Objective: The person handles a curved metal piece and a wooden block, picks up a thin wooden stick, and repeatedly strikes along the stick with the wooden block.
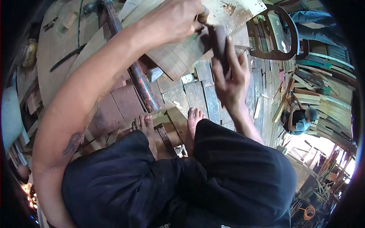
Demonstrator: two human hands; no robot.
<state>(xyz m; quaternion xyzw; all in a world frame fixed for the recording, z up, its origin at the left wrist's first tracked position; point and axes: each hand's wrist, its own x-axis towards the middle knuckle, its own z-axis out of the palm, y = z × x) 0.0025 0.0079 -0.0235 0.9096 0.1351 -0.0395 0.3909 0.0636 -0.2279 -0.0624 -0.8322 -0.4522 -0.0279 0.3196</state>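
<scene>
My right hand [232, 78] has its thumb and fingers closed around a dark brown strip [219, 40], slightly blurred, which looks like wood. At the strip's far end my left hand [184, 21] is closed, its fingertips pinched together; what lies between them is hidden. Beneath both hands is a flat wooden board [171, 57] with dark lines across it. A pale, worn wooden surface [237, 11] with a chipped spot lies beyond the hands. To the left, under my forearm, runs a rusty metal pipe [142, 85].
Bare feet rest by a wooden block [176, 117] on the plank floor [175, 93]. A dark curved wooden frame [294, 36] stands at upper right, near another person's jeans [313, 24]. Further right, a person [300, 119] sits among stacked boards. An orange cord coil [307, 212] lies lower right.
</scene>
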